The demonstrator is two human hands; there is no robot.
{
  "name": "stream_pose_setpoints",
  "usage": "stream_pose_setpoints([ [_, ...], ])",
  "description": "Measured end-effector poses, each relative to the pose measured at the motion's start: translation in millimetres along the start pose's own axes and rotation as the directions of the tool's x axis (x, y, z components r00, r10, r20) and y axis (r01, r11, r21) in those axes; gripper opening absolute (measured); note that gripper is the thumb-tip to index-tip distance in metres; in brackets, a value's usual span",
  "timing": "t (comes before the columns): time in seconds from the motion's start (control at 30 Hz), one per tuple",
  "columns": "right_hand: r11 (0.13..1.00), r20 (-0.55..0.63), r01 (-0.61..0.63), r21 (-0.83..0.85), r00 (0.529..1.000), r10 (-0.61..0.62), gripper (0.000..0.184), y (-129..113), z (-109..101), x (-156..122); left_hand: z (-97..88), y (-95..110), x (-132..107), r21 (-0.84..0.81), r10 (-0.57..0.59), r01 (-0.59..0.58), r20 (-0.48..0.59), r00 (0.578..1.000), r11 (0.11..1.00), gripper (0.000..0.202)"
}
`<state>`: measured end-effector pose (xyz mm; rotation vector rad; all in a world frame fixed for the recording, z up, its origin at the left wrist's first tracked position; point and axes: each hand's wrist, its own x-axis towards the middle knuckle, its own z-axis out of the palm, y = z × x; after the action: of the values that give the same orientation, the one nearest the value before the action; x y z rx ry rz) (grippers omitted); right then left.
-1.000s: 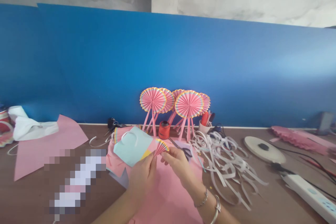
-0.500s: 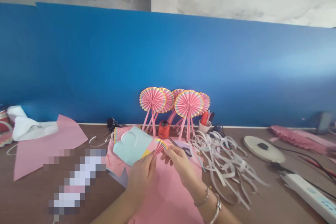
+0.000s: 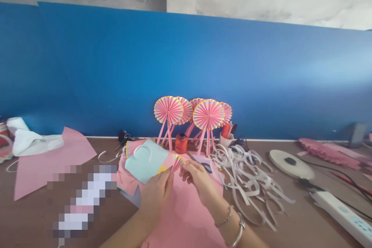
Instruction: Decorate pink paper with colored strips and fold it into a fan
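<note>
A small pleated paper fan point(image 3: 178, 161), pink with a rainbow-striped edge, is held between my two hands over a pink paper sheet point(image 3: 180, 217). My left hand point(image 3: 159, 188) grips its narrow folded end. The fingers of my right hand point(image 3: 195, 176) pinch the fan's right edge. Just left of the fan lie a light blue paper piece point(image 3: 147, 161) and some pink folded paper. Scissors point(image 3: 207, 167) lie behind my right hand, partly hidden. Beyond my hands stand several round pink pleated fans point(image 3: 208, 114) on pink paper legs.
A red spool point(image 3: 181, 144) stands before the round fans, a white cup of tools point(image 3: 226, 139) to its right. Tangled white strips point(image 3: 250, 178) spread right. Farther right are a cream disc point(image 3: 291, 164) and a power strip point(image 3: 343, 213). A blue partition point(image 3: 116, 66) closes off the back.
My hands and the small fan stay almost in place. My right fingers shift slightly at the fan's edge, and the camera view moves a little.
</note>
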<state>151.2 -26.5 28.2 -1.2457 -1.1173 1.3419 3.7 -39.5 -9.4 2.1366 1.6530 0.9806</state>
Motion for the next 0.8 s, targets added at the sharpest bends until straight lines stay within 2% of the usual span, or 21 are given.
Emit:
stream_pose_setpoints([
  [0.23, 0.985, 0.002, 0.102, -0.14, 0.995, -0.103, 0.014, 3.3, -5.3, 4.9, -4.5, 3.0, 2.4, -0.118, -0.115, 0.122, 0.065, 0.991, 0.985, 0.036],
  [0.37, 0.966, 0.035, 0.136, -0.22, 0.991, -0.131, 0.014, 10.2, -12.5, 13.0, -2.7, -1.3, 4.7, -0.182, -0.132, 0.149, 0.104, 0.986, 0.972, 0.038],
  [0.6, 0.957, 0.117, 0.139, -0.256, 0.987, -0.112, 0.017, 10.2, -18.8, 17.0, 6.3, -9.9, 12.5, -0.353, -0.158, 0.208, 0.165, 0.974, 0.912, 0.045],
  [0.8, 0.965, 0.129, 0.116, -0.234, 0.988, -0.088, 0.017, 6.0, -17.6, 13.7, -5.0, -5.4, 10.1, -0.243, -0.125, 0.173, 0.2, 0.972, 0.954, 0.04],
])
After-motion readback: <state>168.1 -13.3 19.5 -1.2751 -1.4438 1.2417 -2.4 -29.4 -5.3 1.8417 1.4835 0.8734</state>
